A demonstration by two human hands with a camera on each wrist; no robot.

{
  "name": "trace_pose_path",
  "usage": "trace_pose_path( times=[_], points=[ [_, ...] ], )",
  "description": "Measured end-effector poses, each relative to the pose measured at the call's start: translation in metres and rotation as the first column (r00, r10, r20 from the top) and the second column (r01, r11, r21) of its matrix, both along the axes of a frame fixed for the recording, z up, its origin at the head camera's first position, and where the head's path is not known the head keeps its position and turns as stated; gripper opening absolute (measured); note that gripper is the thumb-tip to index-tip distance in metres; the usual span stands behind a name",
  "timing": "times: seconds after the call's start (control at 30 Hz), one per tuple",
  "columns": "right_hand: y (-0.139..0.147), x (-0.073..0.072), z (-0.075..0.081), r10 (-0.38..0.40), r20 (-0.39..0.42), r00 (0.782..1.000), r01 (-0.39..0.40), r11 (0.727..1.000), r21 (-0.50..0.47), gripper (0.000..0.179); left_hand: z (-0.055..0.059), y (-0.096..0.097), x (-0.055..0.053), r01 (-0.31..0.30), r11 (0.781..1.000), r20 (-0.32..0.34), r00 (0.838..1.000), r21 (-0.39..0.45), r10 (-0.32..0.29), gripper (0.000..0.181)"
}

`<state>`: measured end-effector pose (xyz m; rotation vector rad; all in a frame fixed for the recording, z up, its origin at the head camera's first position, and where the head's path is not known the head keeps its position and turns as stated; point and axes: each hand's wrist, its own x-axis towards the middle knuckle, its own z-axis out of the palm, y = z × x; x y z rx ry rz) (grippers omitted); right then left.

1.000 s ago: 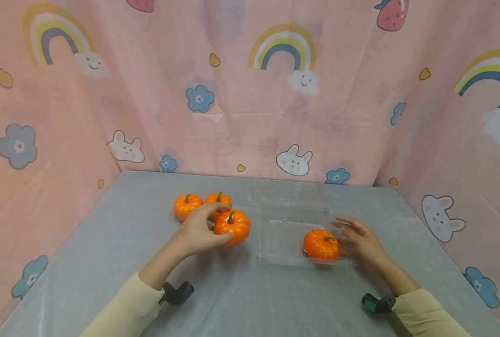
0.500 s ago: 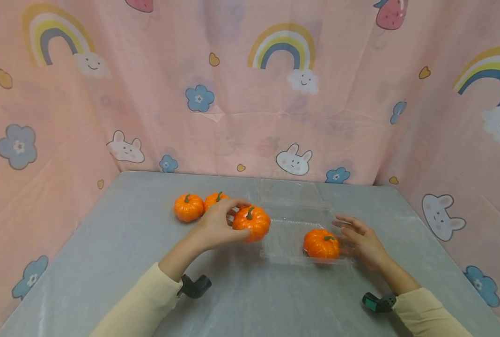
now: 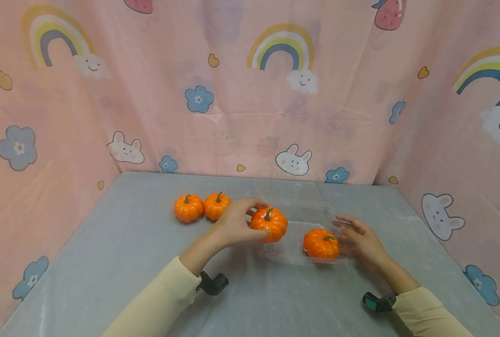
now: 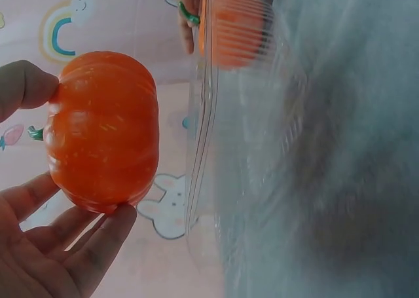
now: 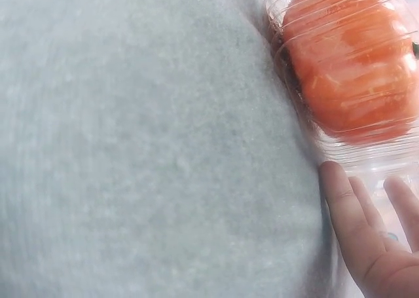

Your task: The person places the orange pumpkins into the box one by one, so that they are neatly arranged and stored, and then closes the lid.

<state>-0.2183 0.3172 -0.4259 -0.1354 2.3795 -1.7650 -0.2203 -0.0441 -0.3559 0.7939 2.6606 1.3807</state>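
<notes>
My left hand (image 3: 238,223) holds a small orange pumpkin (image 3: 271,225) with a green stem, thumb on one side and fingers on the other. In the left wrist view that pumpkin (image 4: 105,131) hangs beside the wall of a clear plastic clamshell box (image 4: 206,114). From the head it appears over the left part of the open box (image 3: 292,258). Another pumpkin (image 3: 320,244) sits inside at the right. My right hand (image 3: 365,245) is at the box's right side, fingers extended; in the right wrist view, fingertips (image 5: 332,173) rest against the clear wall.
Two more pumpkins, one (image 3: 188,208) left of the other (image 3: 217,206), stand on the grey table (image 3: 106,267) behind the left arm. The box's clear lid (image 3: 290,193) lies folded back toward a pink patterned curtain (image 3: 233,131).
The left hand has carried its pumpkin rightward, from near the two loose pumpkins to over the box's left part. The right hand and the box stay in place.
</notes>
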Motion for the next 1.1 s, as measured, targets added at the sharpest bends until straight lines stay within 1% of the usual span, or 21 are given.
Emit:
trace_pose_path(
  times=[0.13,0.23,0.5,0.6,0.7,0.93,1.1],
  points=[
    [0.000,0.000,0.000,0.002,-0.002,1.000,-0.002,1.000,0.003,0.057,-0.002,0.012,-0.003,0.010,0.999,-0.017,1.000,-0.033,-0.011,0.056],
    [0.001,0.000,0.000,0.001,0.002,1.000,-0.001,1.000,0.005,0.058,-0.005,0.021,-0.006,0.014,0.997,-0.033,0.999,-0.078,-0.017,0.057],
    [-0.001,0.001,0.002,-0.001,0.012,1.000,0.001,1.000,0.006,0.059,-0.015,0.040,-0.008,0.035,0.990,-0.015,0.999,-0.133,-0.037,0.056],
    [-0.001,0.001,0.002,-0.004,0.011,1.000,0.004,1.000,0.008,0.059,-0.018,0.045,-0.008,0.044,0.987,-0.040,0.998,-0.155,-0.051,0.053],
    [-0.002,0.001,0.002,-0.007,0.007,1.000,0.007,1.000,0.008,0.059,-0.022,0.050,-0.008,0.049,0.983,-0.050,0.997,-0.179,-0.059,0.051],
    [-0.002,0.002,0.002,0.000,0.001,1.000,0.000,1.000,0.009,0.058,-0.029,0.057,-0.008,0.041,0.974,-0.041,0.998,-0.222,-0.051,0.052],
    [-0.002,0.002,0.003,0.000,0.000,1.000,0.000,1.000,0.017,0.058,-0.030,0.060,-0.008,0.033,0.961,-0.041,0.998,-0.275,-0.046,0.055]
  ],
)
